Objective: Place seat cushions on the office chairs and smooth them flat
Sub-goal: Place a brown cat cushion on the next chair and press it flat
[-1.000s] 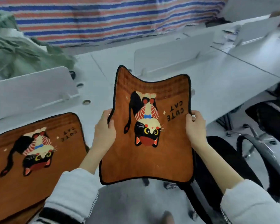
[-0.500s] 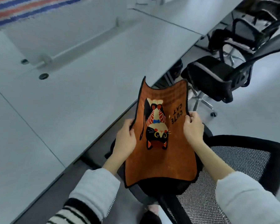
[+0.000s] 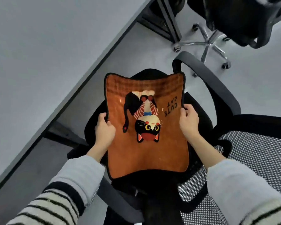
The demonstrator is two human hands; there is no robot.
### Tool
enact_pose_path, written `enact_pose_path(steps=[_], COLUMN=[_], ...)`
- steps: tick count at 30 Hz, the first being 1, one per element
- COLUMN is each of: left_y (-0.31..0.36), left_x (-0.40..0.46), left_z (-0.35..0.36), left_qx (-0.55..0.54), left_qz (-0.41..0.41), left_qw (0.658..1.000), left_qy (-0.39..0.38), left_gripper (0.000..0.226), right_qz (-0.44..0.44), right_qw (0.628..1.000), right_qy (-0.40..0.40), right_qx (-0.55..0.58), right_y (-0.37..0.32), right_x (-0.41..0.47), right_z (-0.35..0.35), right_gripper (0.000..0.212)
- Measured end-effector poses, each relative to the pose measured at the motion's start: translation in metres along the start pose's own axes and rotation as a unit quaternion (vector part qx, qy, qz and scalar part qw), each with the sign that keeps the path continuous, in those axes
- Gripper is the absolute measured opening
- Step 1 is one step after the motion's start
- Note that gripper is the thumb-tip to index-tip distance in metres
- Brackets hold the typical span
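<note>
Orange plush with a thin black border makes up the cushion (image 3: 146, 125), which hangs in the air directly above the black seat (image 3: 199, 114) of the nearest office chair (image 3: 256, 153). Printed on the cushion is a black cat in a striped outfit with a blue bow, and beside it the words "CUTE CAT"; from the wearer's viewpoint both the cat and the lettering read upside down. A band of darker check pattern runs along the cushion's far edge.

Both hands grasp the cushion by its side edges, about midway along. The left hand (image 3: 104, 129) pinches the left edge with the thumb on the printed face and the fingers curled behind. The right hand (image 3: 189, 121) clamps the right edge the same way, thumb on top beside the lettering. Between the two hands the fabric sags slightly, and its far corners flare outward. Whether the cushion's near edge touches the seat is unclear.

Beyond the cushion's far right corner a black armrest (image 3: 206, 78) curves up and over. To the right of the cushion is the chair's mesh backrest (image 3: 253, 161), black and white in a fine grid. Left of the cushion, a grey desk (image 3: 44, 51) runs diagonally across the view. A second black chair (image 3: 234, 18) with a chrome star base (image 3: 208, 43) on castors stands on the grey floor (image 3: 258, 78) well beyond the cushion. Grey sleeves with black stripes cover both forearms.
</note>
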State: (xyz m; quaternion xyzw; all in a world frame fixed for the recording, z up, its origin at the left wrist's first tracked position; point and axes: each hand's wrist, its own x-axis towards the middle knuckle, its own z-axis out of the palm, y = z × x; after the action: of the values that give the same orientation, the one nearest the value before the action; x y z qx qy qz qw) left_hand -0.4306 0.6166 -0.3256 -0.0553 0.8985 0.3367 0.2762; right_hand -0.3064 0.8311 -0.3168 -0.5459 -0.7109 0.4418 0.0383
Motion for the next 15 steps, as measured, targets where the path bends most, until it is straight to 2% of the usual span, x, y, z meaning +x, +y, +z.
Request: enact_pose_path(steps=[4, 7, 9, 11, 15], left_y=[-0.027, -0.040, -0.049, -0.055, -0.057], left_x=[0.030, 0.036, 0.039, 0.041, 0.039], left_z=[0.005, 0.011, 0.013, 0.014, 0.014], left_qx=[0.074, 0.128, 0.142, 0.151, 0.172], left_qz=[-0.079, -0.107, -0.105, -0.103, -0.108], left_qw=[0.994, 0.985, 0.983, 0.981, 0.974], left_qy=[-0.007, -0.047, -0.056, -0.066, -0.095], left_gripper=[0.043, 0.051, 0.054, 0.056, 0.062], right_qz=[0.091, 0.152, 0.149, 0.132, 0.151], right_qw=[0.992, 0.974, 0.957, 0.939, 0.926], right_qy=[0.029, -0.025, -0.069, -0.080, -0.082], right_qx=[-0.088, -0.166, -0.241, -0.307, -0.336], right_y=[0.028, 0.052, 0.064, 0.071, 0.075], right_x=[0.017, 0.017, 0.010, 0.005, 0.002], right_z=[0.006, 0.011, 0.014, 0.013, 0.011], right_gripper=[0.040, 0.061, 0.071, 0.078, 0.081])
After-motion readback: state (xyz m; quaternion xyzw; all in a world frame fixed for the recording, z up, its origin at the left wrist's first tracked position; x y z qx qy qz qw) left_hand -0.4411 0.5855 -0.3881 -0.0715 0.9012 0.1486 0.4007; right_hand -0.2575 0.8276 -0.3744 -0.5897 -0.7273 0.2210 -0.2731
